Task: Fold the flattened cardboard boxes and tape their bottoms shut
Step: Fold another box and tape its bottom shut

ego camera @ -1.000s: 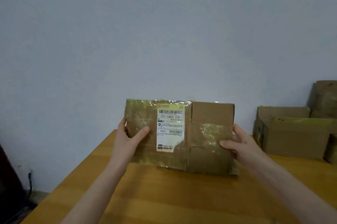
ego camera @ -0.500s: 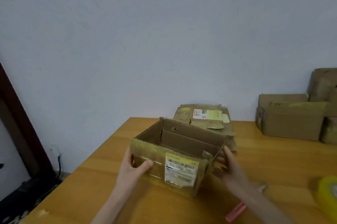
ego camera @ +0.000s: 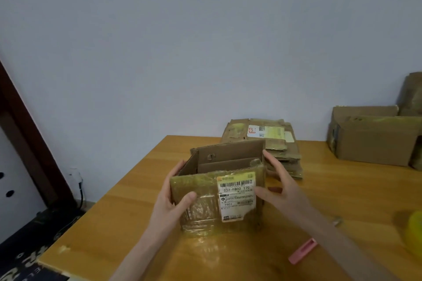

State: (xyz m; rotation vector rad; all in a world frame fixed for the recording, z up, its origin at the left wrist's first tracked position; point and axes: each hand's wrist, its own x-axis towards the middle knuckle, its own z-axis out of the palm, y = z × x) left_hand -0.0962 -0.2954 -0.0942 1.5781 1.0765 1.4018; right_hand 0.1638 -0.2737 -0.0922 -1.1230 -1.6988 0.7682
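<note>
while the left hand [ego camera: 168, 203] pinches the box [ego camera: 203, 212], the right hand [ego camera: 285, 192] presses straight fingers [ego camera: 271, 162] against its side.

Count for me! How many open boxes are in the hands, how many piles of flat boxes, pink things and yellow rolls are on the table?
open box: 1
pile of flat boxes: 1
pink thing: 1
yellow roll: 1
Total: 4
</note>
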